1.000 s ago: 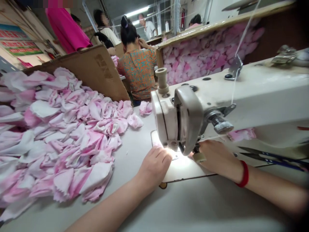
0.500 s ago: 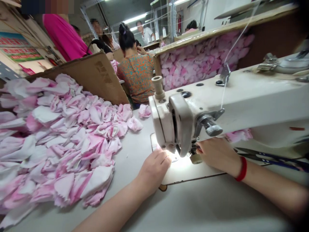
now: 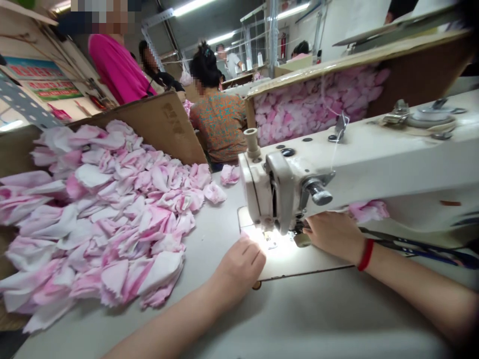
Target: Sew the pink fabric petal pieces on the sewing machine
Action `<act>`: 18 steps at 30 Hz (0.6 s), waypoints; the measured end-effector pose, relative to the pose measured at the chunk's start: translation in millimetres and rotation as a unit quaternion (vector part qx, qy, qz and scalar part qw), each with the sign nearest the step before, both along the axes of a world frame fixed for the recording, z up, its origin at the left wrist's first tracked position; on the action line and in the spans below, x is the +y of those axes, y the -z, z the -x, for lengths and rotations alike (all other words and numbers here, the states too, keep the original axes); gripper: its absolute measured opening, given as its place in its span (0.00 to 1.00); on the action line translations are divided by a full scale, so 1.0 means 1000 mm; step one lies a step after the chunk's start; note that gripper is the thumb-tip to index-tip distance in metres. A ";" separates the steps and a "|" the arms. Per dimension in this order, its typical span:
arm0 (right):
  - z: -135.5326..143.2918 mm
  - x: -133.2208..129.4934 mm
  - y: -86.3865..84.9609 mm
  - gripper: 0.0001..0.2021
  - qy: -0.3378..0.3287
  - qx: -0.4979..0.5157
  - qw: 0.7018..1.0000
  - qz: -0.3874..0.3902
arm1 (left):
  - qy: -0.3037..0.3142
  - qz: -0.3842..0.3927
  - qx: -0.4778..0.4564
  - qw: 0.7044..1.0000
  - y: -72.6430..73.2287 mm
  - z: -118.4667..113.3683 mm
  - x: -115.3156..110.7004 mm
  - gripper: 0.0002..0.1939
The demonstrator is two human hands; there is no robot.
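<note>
Near tabletop: the pale table (image 3: 299,319) runs under both my forearms.
My left hand (image 3: 239,267): knuckles up, fingers curled down on the left of the bright patch; their tips are hidden, so I cannot tell whether they pinch anything.
My right hand (image 3: 335,234): right of the machine's head, a red band (image 3: 365,254) at the wrist, fingers reaching in by the small tan pad (image 3: 302,240); I cannot tell if they grasp or only touch.
Cloth by the needle: a faint pink edge (image 3: 245,235) shows just past my left fingers, on their far side; my left hand is the nearer one. Glare and knuckles hide the rest, so I cannot tell its long axis.
Lit plate: the metal plate (image 3: 295,267) lies between and below my hands.
Right side: dark scissors (image 3: 411,247) lie beyond my right wrist, and a pink scrap (image 3: 368,210) sits just past that hand, under the machine arm (image 3: 374,154).
Left side: a heap of pink-and-white pieces (image 3: 123,214), well apart from my fingers, with two loose pieces (image 3: 214,192) at its far right.
Behind: a cardboard wall (image 3: 157,119), a person in a patterned top (image 3: 219,122), and a box side packed with pink pieces (image 3: 299,109).
</note>
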State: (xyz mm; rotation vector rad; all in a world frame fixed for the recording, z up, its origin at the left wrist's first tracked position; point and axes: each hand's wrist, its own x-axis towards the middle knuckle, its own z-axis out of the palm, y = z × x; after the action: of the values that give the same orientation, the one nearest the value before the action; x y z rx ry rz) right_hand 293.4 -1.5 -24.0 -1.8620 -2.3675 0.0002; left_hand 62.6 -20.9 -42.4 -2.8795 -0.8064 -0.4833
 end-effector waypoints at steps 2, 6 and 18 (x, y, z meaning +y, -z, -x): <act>-0.001 -0.003 -0.002 0.09 -0.044 -0.005 0.999 0.012 | -0.014 0.080 -0.064 0.995 -0.008 0.012 -0.012 0.09; 0.016 -0.025 -0.006 0.06 -0.147 0.096 0.983 0.057 | -0.184 0.284 -0.364 0.868 -0.025 0.034 -0.041 0.07; 0.104 -0.095 -0.017 0.15 -0.102 0.730 0.595 0.320 | -0.138 0.472 -0.662 0.566 -0.041 0.035 -0.105 0.15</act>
State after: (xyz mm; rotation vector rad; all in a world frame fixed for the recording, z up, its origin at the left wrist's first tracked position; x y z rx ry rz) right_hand 189.6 -96.6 -7.0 -0.7743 -1.2125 1.7786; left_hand 27.9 -126.4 -0.9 -2.2334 -2.0874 -3.1019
